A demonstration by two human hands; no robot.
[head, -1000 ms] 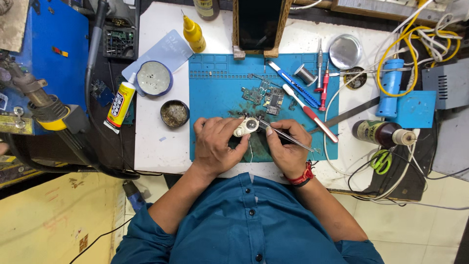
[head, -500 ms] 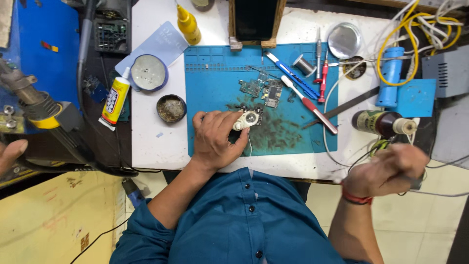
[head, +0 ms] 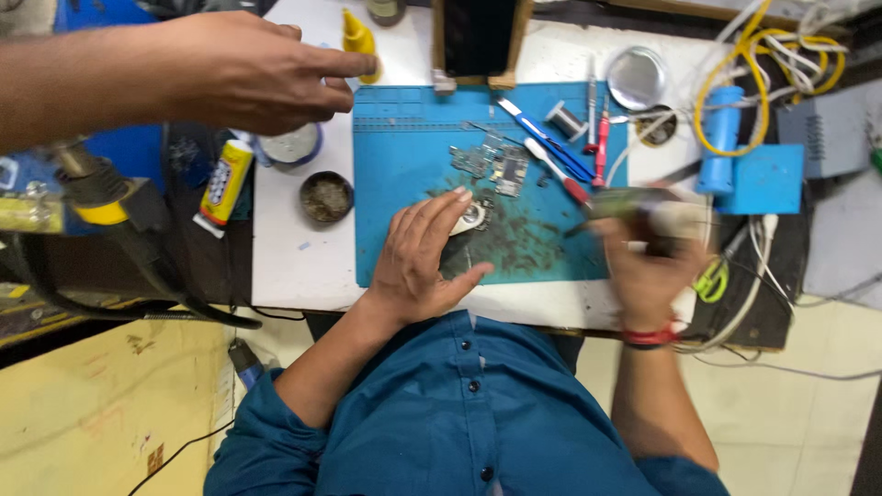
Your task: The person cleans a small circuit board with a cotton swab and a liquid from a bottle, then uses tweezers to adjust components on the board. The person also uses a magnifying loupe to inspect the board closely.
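My left hand point(head: 424, 259) lies flat on the blue work mat point(head: 404, 138), fingertips pressing a small white round part point(head: 472, 217). My right hand point(head: 648, 271), with a red band at the wrist, grips a dark green bottle with a pale cap point(head: 643, 207) at the mat's right edge; both are blurred by motion. A small circuit board point(head: 501, 167) lies on the mat just beyond my left fingers, with dark debris scattered around it.
Another person's hand point(head: 248, 73) reaches in from the upper left toward a yellow squeeze bottle point(head: 356, 37). A glue tube point(head: 223, 184), small round tins point(head: 326, 196), screwdrivers point(head: 560, 152), a metal lid point(head: 636, 78), yellow cable point(head: 763, 46) and a hot-air handle point(head: 87, 188) are around.
My right hand left the white part, swung out to the right, and came back gripping the green bottle. Another person's hand entered at the upper left. My left hand flattened.
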